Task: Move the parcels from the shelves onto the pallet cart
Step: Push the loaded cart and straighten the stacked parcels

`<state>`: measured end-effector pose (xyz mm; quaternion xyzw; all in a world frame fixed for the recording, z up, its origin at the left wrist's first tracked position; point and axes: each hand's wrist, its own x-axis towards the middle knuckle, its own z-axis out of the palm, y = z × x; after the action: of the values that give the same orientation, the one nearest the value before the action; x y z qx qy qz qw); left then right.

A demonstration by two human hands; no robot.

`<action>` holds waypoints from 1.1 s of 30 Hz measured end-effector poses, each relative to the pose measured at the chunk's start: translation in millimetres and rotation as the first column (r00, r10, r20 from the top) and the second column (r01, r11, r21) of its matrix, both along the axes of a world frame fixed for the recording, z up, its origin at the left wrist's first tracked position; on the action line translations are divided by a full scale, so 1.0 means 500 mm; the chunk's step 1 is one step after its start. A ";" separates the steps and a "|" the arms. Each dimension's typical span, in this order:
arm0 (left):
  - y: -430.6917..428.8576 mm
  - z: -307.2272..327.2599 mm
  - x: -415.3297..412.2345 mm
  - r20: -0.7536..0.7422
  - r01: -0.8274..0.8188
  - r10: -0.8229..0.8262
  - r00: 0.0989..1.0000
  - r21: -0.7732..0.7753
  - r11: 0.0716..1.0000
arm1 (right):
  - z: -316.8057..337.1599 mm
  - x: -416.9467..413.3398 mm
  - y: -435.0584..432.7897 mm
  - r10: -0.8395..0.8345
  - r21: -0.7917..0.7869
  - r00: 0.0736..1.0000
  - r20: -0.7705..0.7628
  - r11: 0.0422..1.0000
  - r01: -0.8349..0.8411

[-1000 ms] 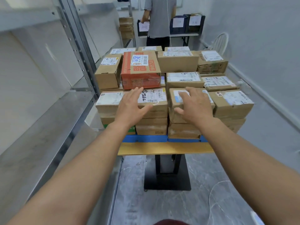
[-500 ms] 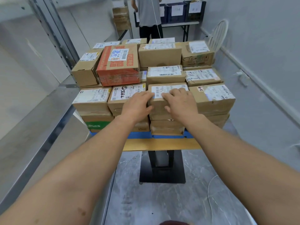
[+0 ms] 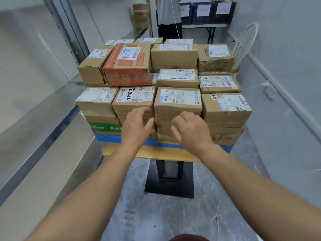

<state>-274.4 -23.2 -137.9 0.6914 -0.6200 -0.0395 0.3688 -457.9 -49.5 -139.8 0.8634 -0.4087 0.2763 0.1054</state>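
Several cardboard parcels with white labels are stacked on the pallet cart, a wooden board topped by a blue layer on a black stand. A red printed parcel sits at the upper left of the stack. My left hand hovers at the front face of the labelled parcel with spread fingers. In front of the neighbouring front parcel my right hand is held with fingers apart. Neither hand holds anything.
Bare metal shelves run along my left. A person stands behind the cart at a table with blue bins. A white chair stands by the right wall. The floor under me is grey marble.
Both hands have come down off the top of the middle front parcel to its front face and spread apart. The stack looks nearer in view.
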 end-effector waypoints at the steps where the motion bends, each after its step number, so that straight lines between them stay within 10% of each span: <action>1: 0.011 -0.025 -0.003 -0.067 -0.030 0.035 0.997 0.080 0.996 | -0.020 -0.004 0.009 0.003 0.060 1.000 -0.025 0.998 -0.002; 8: 0.025 -0.156 -0.045 -0.207 -0.014 0.122 0.971 0.457 0.890 | -0.108 -0.043 0.000 -0.079 0.362 0.969 -0.234 0.918 0.163; 33: -0.044 -0.174 -0.074 -0.120 0.046 0.015 0.993 0.493 0.869 | -0.137 -0.056 -0.057 -0.016 0.355 0.943 -0.333 0.924 0.141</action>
<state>-311.3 -45.2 -224.8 0.7540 -0.5714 -0.2413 0.2159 -486.0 -78.2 -208.3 0.8838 -0.4656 0.0436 0.0159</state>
